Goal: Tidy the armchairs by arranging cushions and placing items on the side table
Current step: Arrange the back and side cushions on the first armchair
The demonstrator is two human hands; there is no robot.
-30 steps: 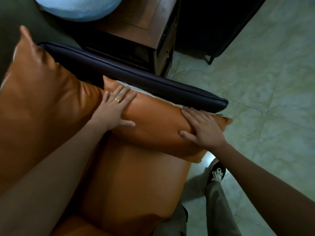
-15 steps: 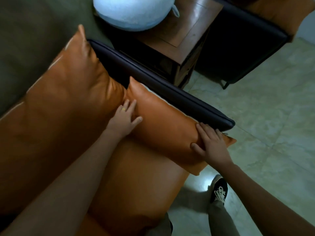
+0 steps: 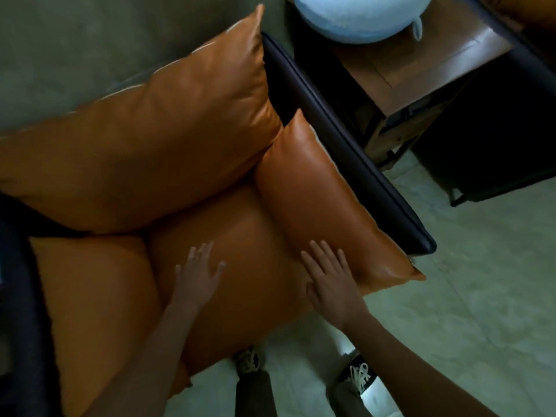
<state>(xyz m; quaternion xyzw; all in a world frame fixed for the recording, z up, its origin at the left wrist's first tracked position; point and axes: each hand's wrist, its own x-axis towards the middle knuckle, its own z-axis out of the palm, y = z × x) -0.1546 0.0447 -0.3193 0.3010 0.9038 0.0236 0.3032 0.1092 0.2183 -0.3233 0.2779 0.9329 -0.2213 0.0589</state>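
Beside dark armrest (image 3: 355, 152), side cushion (image 3: 325, 206) perhaps leans.

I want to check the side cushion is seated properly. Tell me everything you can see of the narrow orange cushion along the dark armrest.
The narrow orange cushion is long, plump and glossy, leather-like, with pointed corners and a seamed edge. It stands on its long edge, leaning against the dark armrest, its far corner beside the large back cushion and its near corner jutting past the seat front. Its base rests on the seat cushion. The right hand lies flat, fingers open, against its lower near end.
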